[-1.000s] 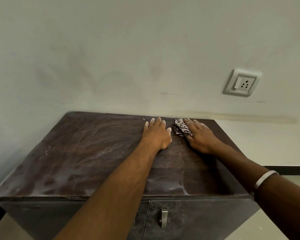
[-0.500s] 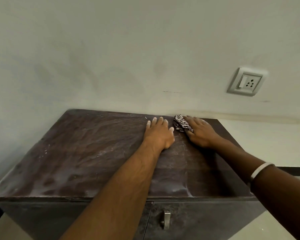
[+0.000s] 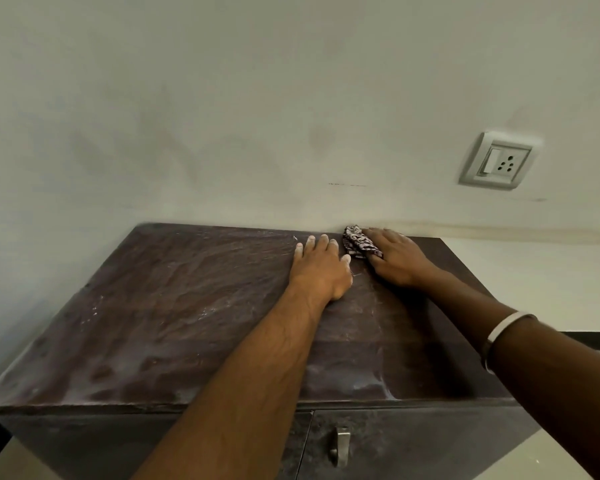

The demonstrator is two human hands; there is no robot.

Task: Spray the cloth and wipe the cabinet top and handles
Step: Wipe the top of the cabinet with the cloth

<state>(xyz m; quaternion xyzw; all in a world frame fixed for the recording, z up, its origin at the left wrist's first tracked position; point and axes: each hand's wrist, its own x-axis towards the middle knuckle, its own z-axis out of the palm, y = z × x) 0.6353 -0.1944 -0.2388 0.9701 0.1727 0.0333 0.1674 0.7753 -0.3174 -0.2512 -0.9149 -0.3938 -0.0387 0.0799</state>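
Ideally the right hand [image 3: 397, 259], fingers flat, pressing the bunched cloth [image 3: 361, 243], sweeps toward the dusty cabinet top [image 3: 174, 306] beyond its fingertips. Left hand [image 3: 321, 268] lies flat, empty, bracing just beside.

Cloth [image 3: 361, 244] on cabinet top [image 3: 174, 317], at its rear edge by wall [image 3: 257, 116]
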